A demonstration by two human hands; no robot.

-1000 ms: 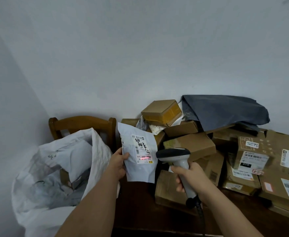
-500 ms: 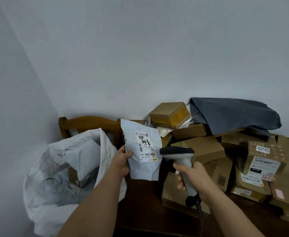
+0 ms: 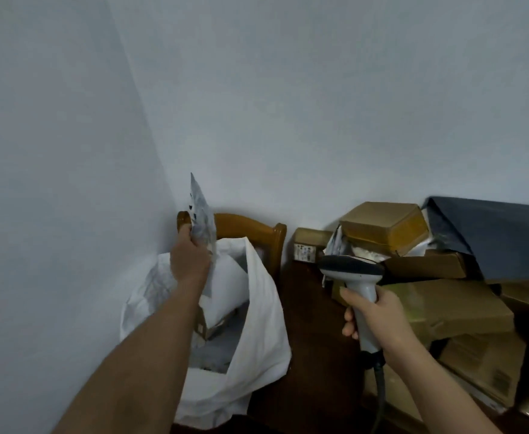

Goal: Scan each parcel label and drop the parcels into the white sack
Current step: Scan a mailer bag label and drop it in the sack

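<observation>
My left hand point(image 3: 189, 261) grips a white plastic mailer parcel point(image 3: 201, 214) by its lower edge and holds it upright, edge-on, above the open mouth of the white sack point(image 3: 257, 311). The sack stands at the left of the table and holds several parcels, among them a cardboard box and grey bags. My right hand point(image 3: 373, 317) holds a grey and white barcode scanner point(image 3: 352, 272) by its handle, over the dark table, with its cable hanging down. The scanner's head points left.
A wooden chair point(image 3: 250, 228) stands behind the sack in the corner of the walls. Cardboard boxes point(image 3: 451, 308) are piled on the right of the dark wooden table point(image 3: 313, 355), topped by a dark grey mailer bag point(image 3: 495, 233).
My left hand has carried the white mailer left, away from the scanner, and raised it over the sack. The view has swung left. The scanner has stayed in my right hand.
</observation>
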